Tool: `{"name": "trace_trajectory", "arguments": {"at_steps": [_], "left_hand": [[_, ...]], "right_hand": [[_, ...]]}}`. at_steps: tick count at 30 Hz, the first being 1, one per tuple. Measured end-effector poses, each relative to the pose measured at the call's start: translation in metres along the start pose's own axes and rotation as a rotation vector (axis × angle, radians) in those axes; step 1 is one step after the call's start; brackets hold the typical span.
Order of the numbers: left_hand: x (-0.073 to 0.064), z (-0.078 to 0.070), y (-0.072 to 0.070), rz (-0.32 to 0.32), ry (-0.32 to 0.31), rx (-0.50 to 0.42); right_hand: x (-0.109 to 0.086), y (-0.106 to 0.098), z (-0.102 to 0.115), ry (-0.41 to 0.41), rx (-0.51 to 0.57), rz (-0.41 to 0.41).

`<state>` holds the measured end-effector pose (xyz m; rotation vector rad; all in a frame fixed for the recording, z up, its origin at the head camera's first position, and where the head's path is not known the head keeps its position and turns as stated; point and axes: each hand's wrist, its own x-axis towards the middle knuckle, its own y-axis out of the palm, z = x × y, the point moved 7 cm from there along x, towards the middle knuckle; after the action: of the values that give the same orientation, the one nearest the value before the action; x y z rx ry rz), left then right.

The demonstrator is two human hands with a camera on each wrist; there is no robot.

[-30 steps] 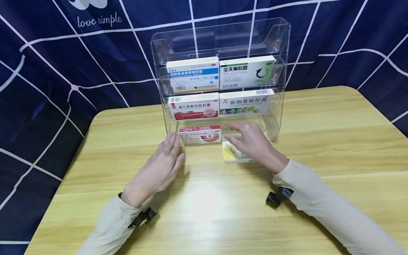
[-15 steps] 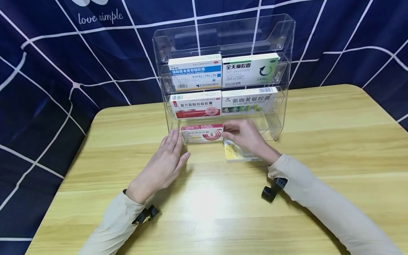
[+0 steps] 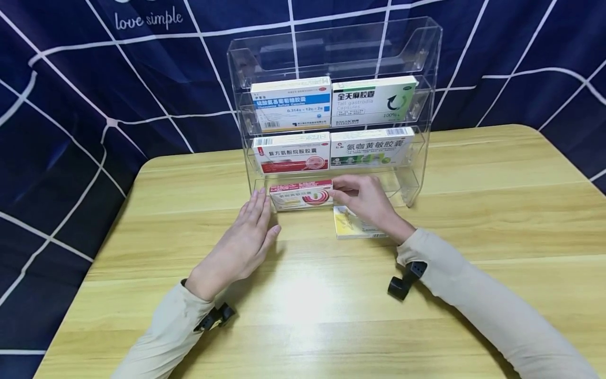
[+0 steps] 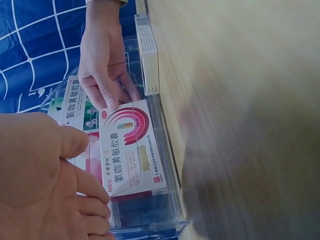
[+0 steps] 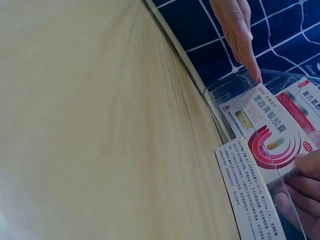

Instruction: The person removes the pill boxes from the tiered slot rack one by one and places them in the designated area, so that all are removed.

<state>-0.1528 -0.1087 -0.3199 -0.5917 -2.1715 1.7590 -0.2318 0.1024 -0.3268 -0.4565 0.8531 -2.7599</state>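
A white medicine box with a red top and red swirl (image 3: 300,197) stands in the bottom tier of a clear acrylic display rack (image 3: 428,73). My right hand (image 3: 366,197) pinches its right end, thumb on the front; in the right wrist view that thumb lies at the corner of the box (image 5: 275,142). At the other end is my left hand (image 3: 236,245), its fingers straight and fingertips right by the rack's lower left corner. A yellow-and-white medicine box (image 3: 352,225) lies flat on the table below my right hand, which partly covers it.
Above, the rack's middle tier holds a red-and-white box (image 3: 293,153) and a green-and-white box (image 3: 371,150). The upper tier holds a blue-and-white box (image 3: 291,105) and a green arrow box (image 3: 374,102). A dark blue cloth (image 3: 161,79) hangs behind the wooden table (image 3: 303,337).
My right hand has moved left from beside the red-topped medicine box and taken hold of its right end. My left hand has stayed nearly still, and the head view has shifted slightly.
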Motion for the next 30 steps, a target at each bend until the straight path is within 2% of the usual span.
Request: {"name": "trace_trajectory", "arguments": {"at_steps": [7,11,18,30], "left_hand": [[0.002,-0.002,-0.004,-0.026,0.017,0.034],[0.001,-0.001,-0.004,-0.025,0.018,0.028],[-0.002,-0.001,-0.008,-0.076,0.048,0.002],[-0.001,-0.002,-0.009,-0.065,0.047,0.016]], "right_hand": [[0.002,-0.008,0.003,-0.022,0.0,-0.029],[0.003,-0.01,0.003,-0.007,0.004,-0.024],[0.002,-0.012,0.004,-0.007,0.005,-0.049],[-0.001,-0.017,0.002,0.003,0.025,-0.052]]}}
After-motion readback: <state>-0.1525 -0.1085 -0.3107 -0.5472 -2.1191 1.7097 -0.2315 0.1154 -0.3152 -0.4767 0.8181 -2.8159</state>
